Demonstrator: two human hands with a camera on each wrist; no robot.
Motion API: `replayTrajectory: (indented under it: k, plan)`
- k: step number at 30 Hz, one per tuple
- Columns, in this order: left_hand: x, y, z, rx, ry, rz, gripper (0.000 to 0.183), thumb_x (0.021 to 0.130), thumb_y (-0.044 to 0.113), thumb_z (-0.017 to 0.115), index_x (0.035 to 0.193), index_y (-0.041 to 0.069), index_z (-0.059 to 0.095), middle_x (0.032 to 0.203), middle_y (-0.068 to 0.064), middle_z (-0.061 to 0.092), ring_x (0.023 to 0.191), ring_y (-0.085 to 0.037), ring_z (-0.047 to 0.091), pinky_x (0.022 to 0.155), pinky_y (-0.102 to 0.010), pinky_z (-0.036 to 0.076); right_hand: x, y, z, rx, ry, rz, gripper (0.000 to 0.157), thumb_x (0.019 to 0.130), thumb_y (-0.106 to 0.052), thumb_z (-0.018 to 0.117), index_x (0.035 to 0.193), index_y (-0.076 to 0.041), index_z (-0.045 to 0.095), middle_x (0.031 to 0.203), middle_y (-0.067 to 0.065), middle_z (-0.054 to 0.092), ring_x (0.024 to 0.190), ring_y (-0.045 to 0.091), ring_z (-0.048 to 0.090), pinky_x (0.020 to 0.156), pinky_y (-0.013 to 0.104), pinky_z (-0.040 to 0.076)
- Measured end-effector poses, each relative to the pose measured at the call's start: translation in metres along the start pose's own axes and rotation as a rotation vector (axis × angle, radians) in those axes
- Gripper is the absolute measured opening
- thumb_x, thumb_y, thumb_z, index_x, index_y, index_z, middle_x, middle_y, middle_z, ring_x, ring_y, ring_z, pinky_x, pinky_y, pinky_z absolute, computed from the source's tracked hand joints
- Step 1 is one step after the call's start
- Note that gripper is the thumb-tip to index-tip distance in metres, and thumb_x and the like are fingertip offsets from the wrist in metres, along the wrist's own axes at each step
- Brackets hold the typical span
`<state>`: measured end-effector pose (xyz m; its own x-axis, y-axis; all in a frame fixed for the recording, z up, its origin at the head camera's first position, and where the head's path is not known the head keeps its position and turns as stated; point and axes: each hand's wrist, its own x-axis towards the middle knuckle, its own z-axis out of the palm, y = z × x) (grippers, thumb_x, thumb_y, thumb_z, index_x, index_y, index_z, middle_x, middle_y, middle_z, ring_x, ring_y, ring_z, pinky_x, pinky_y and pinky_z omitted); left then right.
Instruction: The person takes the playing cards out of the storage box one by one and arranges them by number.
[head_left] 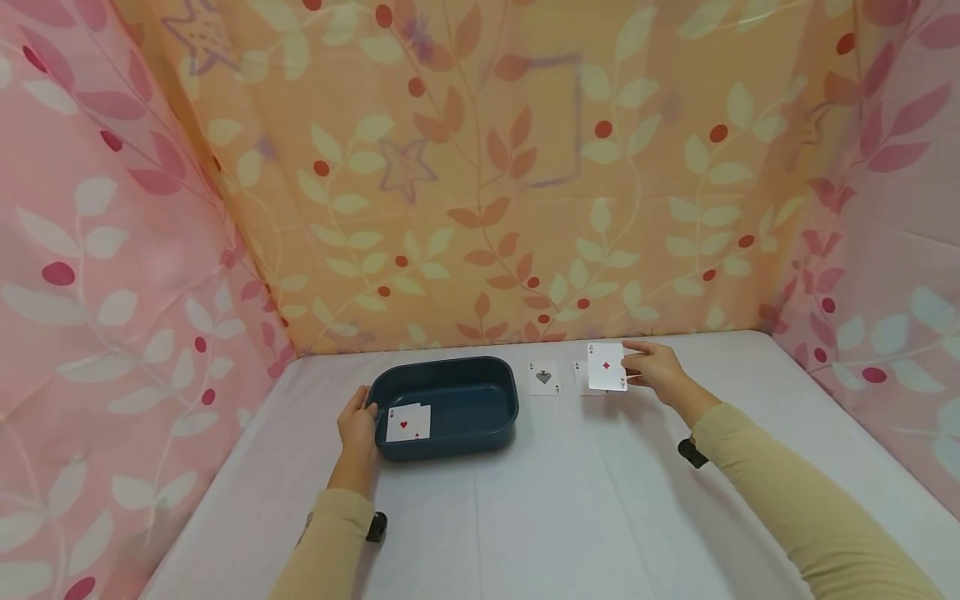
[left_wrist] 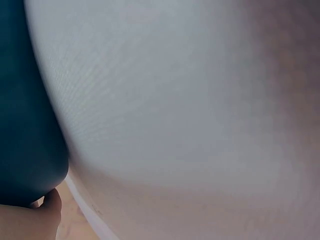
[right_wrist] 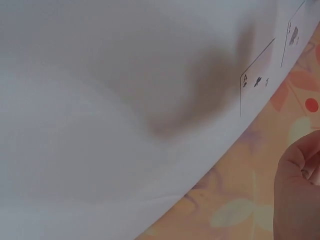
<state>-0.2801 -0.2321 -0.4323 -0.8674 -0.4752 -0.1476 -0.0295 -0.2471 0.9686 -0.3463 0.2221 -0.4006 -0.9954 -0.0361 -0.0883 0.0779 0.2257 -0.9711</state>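
A person in beige sleeves (head_left: 802, 492) works with both hands at a desk (head_left: 555, 508) spread with a white cloth. The right hand (head_left: 660, 372), reaching out to the far right, has a narrow grip: fingers and thumb pinch the right edge of an ace of diamonds (head_left: 600, 354), which is held up, face toward the viewer. Behind that card, and partly hidden by it, a black ace, apparently the ace of clubs (right_wrist: 259, 82), lies face up on the cloth near the far edge. Just to its left, and apart from it, lies the ace of spades (head_left: 543, 377), also face up.

Further left stands a dark blue tray (head_left: 472, 444) with rounded corners. The left hand (head_left: 356, 423) grips its left end, the thumb at the rim. Inside the tray, in the near left corner, an ace of hearts (head_left: 408, 422) lies face up over another card, of which only a white edge shows.

A small black device (head_left: 377, 527) is strapped at each wrist. Behind the desk hangs an orange leaf-and-berry cloth (head_left: 457, 192), with pink patterned cloths (head_left: 112, 275) at both sides. The left-wrist view shows mostly white cloth and the tray's side.
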Motion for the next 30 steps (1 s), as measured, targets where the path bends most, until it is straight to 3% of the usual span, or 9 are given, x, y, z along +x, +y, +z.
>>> replayTrajectory:
  k: [10,18,23,30]
  plan:
    - [0.003,-0.004,-0.002,0.038,-0.016,-0.006,0.054,0.101,-0.006,0.034,0.153,0.002,0.024,0.157,-0.011,0.025,0.145,-0.021,0.021,0.116,-0.031,0.018,0.002,0.011,-0.018,-0.005,0.061,-0.014,0.051,0.095,0.000,0.052,0.141,0.015,0.036,0.090,0.003,0.064,0.067,0.005,0.062,0.065,0.023,0.056]
    - [0.004,-0.004,-0.002,0.038,-0.007,0.008,0.054,0.100,-0.007,0.035,0.152,0.001,0.024,0.157,-0.012,0.026,0.144,-0.021,0.022,0.116,-0.032,0.018,0.006,0.020,-0.024,-0.052,0.163,0.051,0.049,0.095,0.000,0.051,0.140,0.013,0.040,0.103,0.014,0.065,0.065,0.005,0.060,0.060,0.021,0.054]
    - [0.004,-0.002,-0.001,0.031,-0.004,0.007,0.054,0.100,-0.008,0.035,0.152,0.001,0.024,0.157,-0.012,0.026,0.144,-0.021,0.023,0.116,-0.031,0.019,0.011,0.028,-0.028,-0.055,0.184,0.075,0.048,0.095,0.001,0.051,0.141,0.012,0.040,0.104,0.016,0.064,0.064,0.005,0.059,0.058,0.022,0.053]
    - [0.003,-0.004,-0.001,0.038,-0.007,0.006,0.054,0.100,-0.007,0.034,0.153,0.002,0.024,0.157,-0.012,0.026,0.144,-0.021,0.022,0.116,-0.032,0.019,0.019,0.036,-0.032,-0.056,0.198,0.154,0.048,0.095,0.003,0.047,0.141,0.011,0.039,0.128,0.031,0.048,0.070,0.009,0.055,0.057,0.021,0.050]
